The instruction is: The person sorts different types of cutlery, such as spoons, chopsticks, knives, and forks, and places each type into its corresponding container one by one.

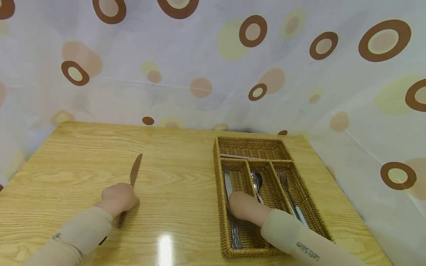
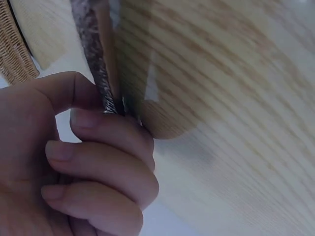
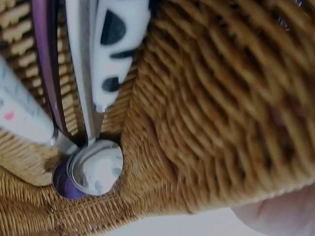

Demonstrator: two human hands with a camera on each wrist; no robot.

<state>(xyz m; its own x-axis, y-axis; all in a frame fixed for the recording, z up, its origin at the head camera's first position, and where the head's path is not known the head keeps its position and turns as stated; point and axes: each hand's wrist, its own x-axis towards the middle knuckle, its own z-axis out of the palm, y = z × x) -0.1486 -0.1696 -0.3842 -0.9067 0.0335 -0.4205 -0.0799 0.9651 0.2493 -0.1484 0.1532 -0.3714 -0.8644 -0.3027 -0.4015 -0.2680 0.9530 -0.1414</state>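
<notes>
My left hand (image 1: 119, 199) pinches a metal table knife (image 1: 135, 168) over the left part of the table, its blade pointing away from me. In the left wrist view, thumb and index finger hold the knife's patterned metal part (image 2: 96, 49), and the other fingers curl in. My right hand (image 1: 244, 206) reaches into the left compartment of a wicker cutlery tray (image 1: 219, 207). Its curled fingers grip a second table knife (image 1: 235, 236) with an ornate handle around the middle. A wicker divider hides most of that hand in the right wrist view; one fingertip (image 3: 280, 214) shows.
Spoons (image 1: 255, 181) lie in the tray's middle compartment, and a dark fork (image 1: 283, 181) and a pale-handled piece (image 1: 301, 216) in the right one. A thin pink piece (image 1: 237, 156) lies in the back compartment. Patterned cloth (image 1: 199, 55) hangs behind the wooden table (image 1: 179, 166).
</notes>
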